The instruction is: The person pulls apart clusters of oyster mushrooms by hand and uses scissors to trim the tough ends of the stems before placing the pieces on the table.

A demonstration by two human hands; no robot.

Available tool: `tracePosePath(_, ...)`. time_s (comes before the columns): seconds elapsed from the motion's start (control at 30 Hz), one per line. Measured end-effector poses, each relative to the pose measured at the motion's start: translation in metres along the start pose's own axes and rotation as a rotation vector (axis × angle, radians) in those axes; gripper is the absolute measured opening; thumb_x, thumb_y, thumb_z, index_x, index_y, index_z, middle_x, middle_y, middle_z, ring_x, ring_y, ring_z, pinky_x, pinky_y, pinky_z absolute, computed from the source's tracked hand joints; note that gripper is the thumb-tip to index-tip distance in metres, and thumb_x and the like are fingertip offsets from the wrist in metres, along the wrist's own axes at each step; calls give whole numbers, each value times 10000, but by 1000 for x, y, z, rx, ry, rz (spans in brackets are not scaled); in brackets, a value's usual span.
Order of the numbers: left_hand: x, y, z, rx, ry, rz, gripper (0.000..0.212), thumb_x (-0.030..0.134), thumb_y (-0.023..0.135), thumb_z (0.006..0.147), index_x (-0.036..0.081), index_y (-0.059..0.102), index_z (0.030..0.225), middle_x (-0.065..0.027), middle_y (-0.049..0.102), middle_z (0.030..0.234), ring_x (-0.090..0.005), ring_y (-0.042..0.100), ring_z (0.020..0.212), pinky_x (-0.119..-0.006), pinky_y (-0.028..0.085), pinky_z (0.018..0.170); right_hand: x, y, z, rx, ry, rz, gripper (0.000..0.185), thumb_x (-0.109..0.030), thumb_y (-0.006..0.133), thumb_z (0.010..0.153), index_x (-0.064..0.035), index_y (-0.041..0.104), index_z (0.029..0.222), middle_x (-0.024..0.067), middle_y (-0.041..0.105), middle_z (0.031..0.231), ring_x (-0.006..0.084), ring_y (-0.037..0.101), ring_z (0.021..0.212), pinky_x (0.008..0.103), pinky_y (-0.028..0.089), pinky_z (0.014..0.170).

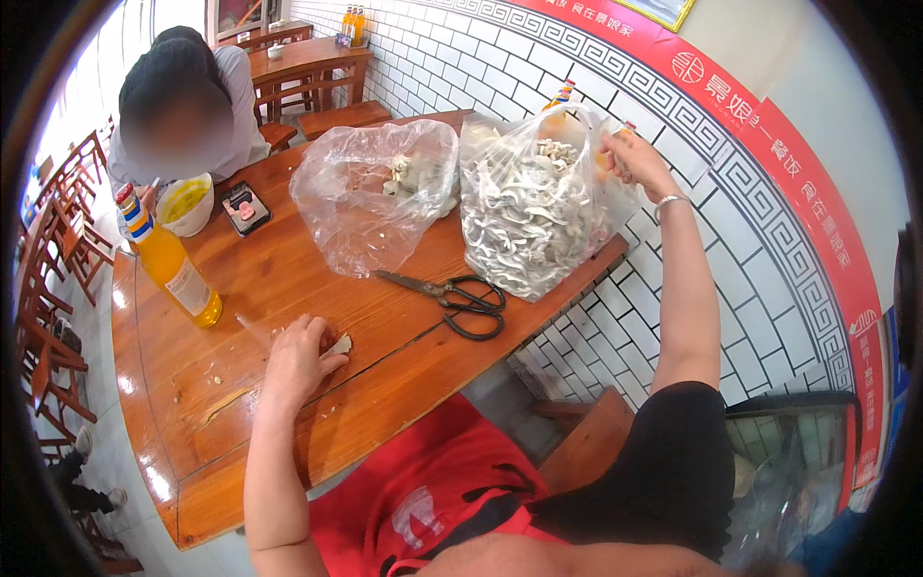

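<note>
My left hand [301, 357] rests on the wooden table, with a small greyish mushroom piece [339, 346] between thumb and fingers. At the right side of a full clear plastic bag [530, 209], my right hand [638, 164] has its fingers curled on the bag's upper edge. Pale grey mushrooms, apparently oyster mushrooms, fill that bag. Beside it lies a second clear plastic bag [353, 209], slack and open, with a smaller clump of mushrooms [422, 180] in it. Black-handled scissors [443, 292] lie in front of both bags, blades towards the left.
An orange drink bottle [173, 263] stands at the table's left, near a white bowl [186, 205] and a phone [246, 208]. Across the table [238, 346] a person [180, 108] leans over the bowl. More bottles stand behind the full bag, by the tiled wall [728, 260]. Crumbs lie left of my hand.
</note>
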State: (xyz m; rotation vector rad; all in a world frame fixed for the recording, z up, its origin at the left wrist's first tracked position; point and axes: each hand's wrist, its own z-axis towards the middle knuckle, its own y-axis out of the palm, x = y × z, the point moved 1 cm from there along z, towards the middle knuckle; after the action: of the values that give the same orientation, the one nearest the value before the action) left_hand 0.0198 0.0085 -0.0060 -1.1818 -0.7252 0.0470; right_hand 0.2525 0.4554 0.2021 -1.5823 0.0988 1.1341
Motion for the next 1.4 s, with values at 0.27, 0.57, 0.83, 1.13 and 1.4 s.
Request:
tracePosePath(0.27, 0, 5, 7, 11, 50, -111, 169, 99, 744, 760, 3, 609, 798, -155, 634, 834, -332, 639, 796, -419, 497, 704, 20, 22, 35, -109, -56, -9, 341, -294, 586, 932, -17, 622, 1129, 50, 643, 975, 131, 603, 904, 274, 477, 810)
tracePosePath(0.57, -8, 1, 11, 66, -58, -403, 163, 106, 733, 799, 1, 610, 817, -126, 621, 757, -245, 609, 687, -349, 486, 642, -4, 47, -35, 501, -520, 23, 210, -191, 623, 923, -17, 669, 1030, 83, 694, 956, 157, 648, 871, 296, 497, 801)
tracePosePath(0.83, 3, 0, 11, 129, 16, -761, 129, 46, 734, 825, 3, 619, 865, -2, 613, 770, -69, 537, 701, -234, 458, 623, -46, 249, -167, -559, -567, 417, 497, -204, 625, 948, -38, 457, 1385, 97, 651, 1153, 139, 655, 952, 284, 529, 827)
tracePosePath(1.13, 19, 2, 9, 160, 163, -698, 252, 27, 735, 798, 15, 616, 1021, -45, 644, 922, -161, 606, 848, -292, 503, 786, -51, 281, -164, -555, -403, 755, 170, -64, 556, 972, 9, 583, 1123, 82, 675, 1000, 140, 676, 885, 256, 530, 778)
tracePosePath(1.4, 13, 2, 9, 135, 60, -608, 126, 83, 674, 875, -28, 638, 922, -90, 661, 821, -159, 612, 758, -287, 495, 723, -34, 78, -84, 599, -555, 615, 133, -91, 523, 986, -4, 597, 1054, 64, 665, 931, 120, 659, 831, 279, 521, 736)
